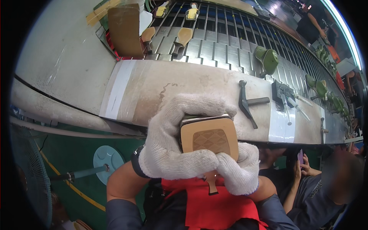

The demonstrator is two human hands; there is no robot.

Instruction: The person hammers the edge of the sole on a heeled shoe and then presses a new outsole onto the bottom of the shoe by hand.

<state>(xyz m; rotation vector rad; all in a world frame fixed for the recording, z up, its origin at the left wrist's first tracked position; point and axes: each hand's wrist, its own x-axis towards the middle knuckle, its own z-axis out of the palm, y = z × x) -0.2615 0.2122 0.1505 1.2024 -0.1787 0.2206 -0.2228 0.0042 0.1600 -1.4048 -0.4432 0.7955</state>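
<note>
Both my hands wear white knitted gloves and hold one shoe, sole up, close in front of my red apron. Its tan sole (209, 134) has a darker diamond-patterned patch at the forefoot, and a narrow heel end points down towards me. My left hand (165, 134) curls around the shoe's left side, with fingers along the far edge and thumb over the near part. My right hand (241, 170) is closed on the right near side. The shoe's upper is mostly hidden. Just beyond, a hammer (258, 101) with a dark head lies on the bench.
The pale bench (153, 96) borders a metal roller conveyor (226, 50). Green shoes (267, 60) and tan-soled shoes (184, 37) stand there. White-handled tools (295, 105) lie by a dark block (281, 91). Left are a fan (28, 172) and blue stool (107, 163); right, someone holds a phone (300, 158).
</note>
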